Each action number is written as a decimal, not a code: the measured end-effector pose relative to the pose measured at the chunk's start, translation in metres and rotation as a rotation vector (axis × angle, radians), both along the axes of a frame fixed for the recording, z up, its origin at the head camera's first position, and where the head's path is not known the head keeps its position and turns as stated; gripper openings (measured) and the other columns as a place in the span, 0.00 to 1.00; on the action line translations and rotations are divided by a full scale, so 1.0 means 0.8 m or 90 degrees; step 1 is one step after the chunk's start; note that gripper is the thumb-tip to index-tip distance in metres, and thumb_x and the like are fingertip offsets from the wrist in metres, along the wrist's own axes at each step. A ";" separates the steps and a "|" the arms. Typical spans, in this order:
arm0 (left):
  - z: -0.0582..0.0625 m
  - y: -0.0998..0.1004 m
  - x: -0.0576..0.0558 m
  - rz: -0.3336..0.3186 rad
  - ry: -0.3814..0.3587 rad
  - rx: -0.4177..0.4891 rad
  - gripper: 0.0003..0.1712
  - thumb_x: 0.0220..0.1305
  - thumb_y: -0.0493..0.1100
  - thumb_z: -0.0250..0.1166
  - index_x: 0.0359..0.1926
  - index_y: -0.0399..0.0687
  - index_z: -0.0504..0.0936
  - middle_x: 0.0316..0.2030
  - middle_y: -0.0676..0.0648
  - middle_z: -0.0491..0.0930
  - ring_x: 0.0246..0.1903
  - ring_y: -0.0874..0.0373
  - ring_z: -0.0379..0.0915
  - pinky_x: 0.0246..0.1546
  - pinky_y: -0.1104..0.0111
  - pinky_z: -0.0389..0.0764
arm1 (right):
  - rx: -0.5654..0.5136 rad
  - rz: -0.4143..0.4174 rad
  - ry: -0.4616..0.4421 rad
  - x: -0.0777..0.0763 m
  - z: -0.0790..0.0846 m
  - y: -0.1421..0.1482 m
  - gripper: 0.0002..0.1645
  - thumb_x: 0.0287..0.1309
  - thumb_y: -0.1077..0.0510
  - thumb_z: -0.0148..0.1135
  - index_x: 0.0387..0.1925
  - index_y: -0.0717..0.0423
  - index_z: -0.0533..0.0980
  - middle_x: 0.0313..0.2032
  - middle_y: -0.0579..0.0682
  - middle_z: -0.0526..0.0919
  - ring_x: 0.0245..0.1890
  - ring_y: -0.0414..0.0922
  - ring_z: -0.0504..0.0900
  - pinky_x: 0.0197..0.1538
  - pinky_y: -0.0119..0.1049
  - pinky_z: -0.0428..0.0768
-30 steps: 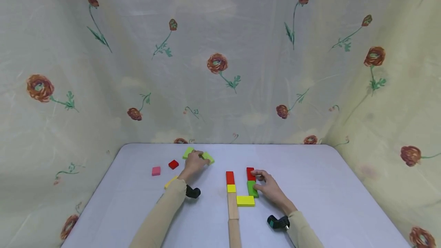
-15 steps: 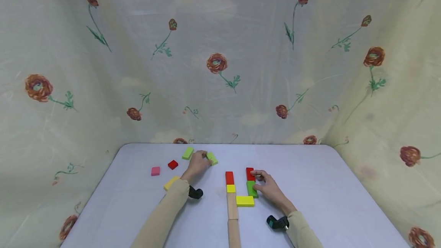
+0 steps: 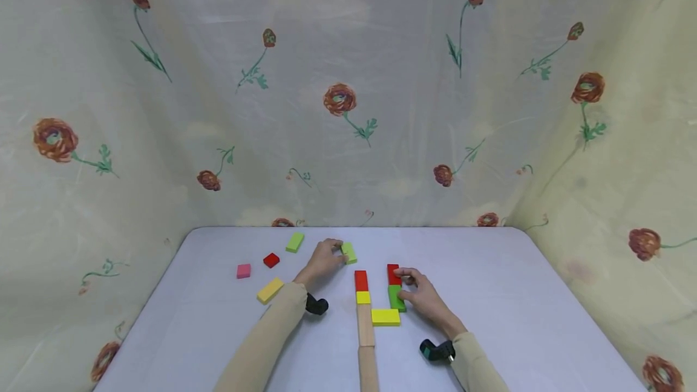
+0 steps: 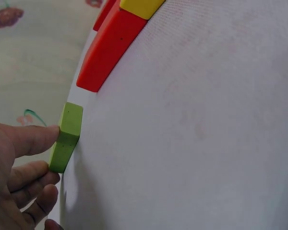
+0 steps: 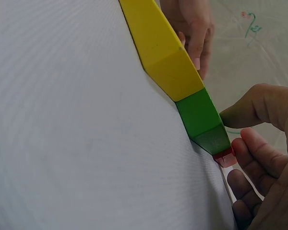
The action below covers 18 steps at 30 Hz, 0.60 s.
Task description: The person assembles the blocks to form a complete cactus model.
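My left hand [image 3: 322, 261] pinches a light green block [image 3: 349, 253] between thumb and fingers, low at the table surface. Up close in the left wrist view, the thumb [image 4: 36, 139] touches the block's side. My right hand [image 3: 427, 299] rests against the outer side of a short row. Its thumb touches a green block [image 3: 396, 298], and a finger touches the red block [image 3: 394, 274] beyond it. A yellow block [image 3: 385, 317] lies crosswise between this row and a longer one. That longer row has a red block [image 3: 361, 280], a small yellow block [image 3: 363, 297] and plain wooden blocks [image 3: 366, 325].
Loose on the left are another light green block [image 3: 295, 242], a small red block [image 3: 271, 260], a pink block [image 3: 243, 271] and a yellow block [image 3: 270, 290]. The white table [image 3: 179, 319] ends at a flowered curtain [image 3: 403, 192] behind and at both sides.
The left hand has shifted to the right with its light green block, towards the far ends of the rows. The right hand keeps its place beside the green and red blocks.
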<state>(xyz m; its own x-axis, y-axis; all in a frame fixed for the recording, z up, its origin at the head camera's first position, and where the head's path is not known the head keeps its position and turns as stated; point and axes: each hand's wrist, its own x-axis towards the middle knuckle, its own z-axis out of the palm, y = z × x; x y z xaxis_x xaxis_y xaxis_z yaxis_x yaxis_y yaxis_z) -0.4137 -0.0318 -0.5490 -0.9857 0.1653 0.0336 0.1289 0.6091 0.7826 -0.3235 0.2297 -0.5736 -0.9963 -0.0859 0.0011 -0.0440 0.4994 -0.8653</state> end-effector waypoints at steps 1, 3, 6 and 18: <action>-0.001 0.001 0.000 -0.004 0.001 -0.006 0.27 0.60 0.41 0.68 0.59 0.37 0.75 0.58 0.39 0.74 0.62 0.45 0.67 0.63 0.52 0.67 | 0.002 0.001 0.001 0.000 0.000 0.000 0.27 0.55 0.65 0.62 0.57 0.50 0.72 0.56 0.50 0.76 0.56 0.50 0.68 0.62 0.52 0.66; -0.001 0.003 0.000 -0.011 -0.006 -0.010 0.27 0.60 0.42 0.68 0.60 0.38 0.75 0.59 0.39 0.74 0.62 0.45 0.67 0.63 0.52 0.68 | 0.003 0.003 0.003 -0.001 0.000 0.001 0.27 0.55 0.65 0.62 0.57 0.50 0.72 0.56 0.50 0.76 0.56 0.50 0.68 0.62 0.53 0.67; -0.001 0.004 0.000 -0.030 -0.012 -0.012 0.28 0.61 0.42 0.67 0.61 0.40 0.75 0.60 0.40 0.74 0.60 0.46 0.68 0.62 0.53 0.69 | 0.003 0.003 0.007 -0.001 0.000 0.000 0.27 0.54 0.65 0.62 0.57 0.51 0.72 0.56 0.50 0.76 0.55 0.50 0.68 0.62 0.53 0.67; -0.004 0.014 0.000 -0.068 -0.025 -0.027 0.27 0.60 0.43 0.68 0.60 0.43 0.76 0.58 0.42 0.75 0.51 0.50 0.70 0.56 0.57 0.74 | 0.012 0.003 0.006 -0.002 0.000 0.002 0.27 0.53 0.65 0.63 0.57 0.50 0.72 0.56 0.50 0.76 0.55 0.50 0.69 0.61 0.54 0.66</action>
<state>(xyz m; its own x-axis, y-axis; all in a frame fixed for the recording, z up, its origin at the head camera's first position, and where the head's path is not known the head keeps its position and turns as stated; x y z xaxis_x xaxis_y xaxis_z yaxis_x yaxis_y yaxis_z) -0.4138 -0.0207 -0.5519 -0.9628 0.2699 -0.0145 0.1641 0.6263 0.7621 -0.3250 0.2310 -0.5740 -0.9958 -0.0913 0.0088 -0.0548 0.5149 -0.8555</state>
